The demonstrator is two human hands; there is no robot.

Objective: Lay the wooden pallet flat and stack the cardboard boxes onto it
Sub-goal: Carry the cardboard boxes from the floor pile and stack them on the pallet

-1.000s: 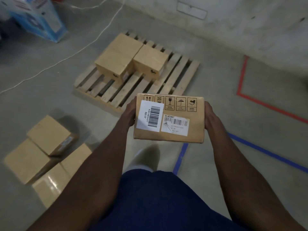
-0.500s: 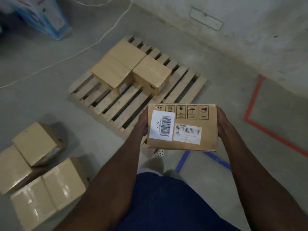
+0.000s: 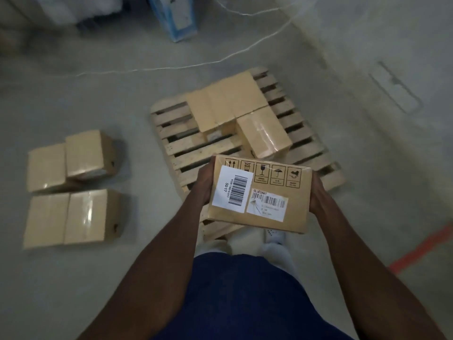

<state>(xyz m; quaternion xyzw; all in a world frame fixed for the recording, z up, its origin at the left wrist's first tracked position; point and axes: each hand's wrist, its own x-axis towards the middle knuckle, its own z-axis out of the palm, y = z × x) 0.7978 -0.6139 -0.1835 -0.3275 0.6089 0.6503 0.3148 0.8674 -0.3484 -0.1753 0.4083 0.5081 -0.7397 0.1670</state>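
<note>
A wooden pallet [image 3: 176,155] lies flat on the concrete floor ahead of me. On it sit cardboard boxes: a large stack [image 3: 228,101] at the back and a taped box [image 3: 263,136] in front of it. I carry a labelled cardboard box [image 3: 269,207] with barcode stickers above the pallet's near edge. My left hand [image 3: 204,185] grips its left side and my right hand [image 3: 318,195] grips its right side. On the floor to the left lie more cardboard boxes [image 3: 71,217], with one [image 3: 85,155] stacked on another.
A white cable [image 3: 171,67] runs across the floor behind the pallet. A blue and white carton [image 3: 176,18] stands at the back. A wall [image 3: 392,57] rises on the right, and red floor tape [image 3: 426,246] marks the floor near it. My shoes [image 3: 274,239] stand at the pallet's near edge.
I have stepped closer and turned, so the pallet now sits straight ahead under the held box. Both hands keep the same grip on the box.
</note>
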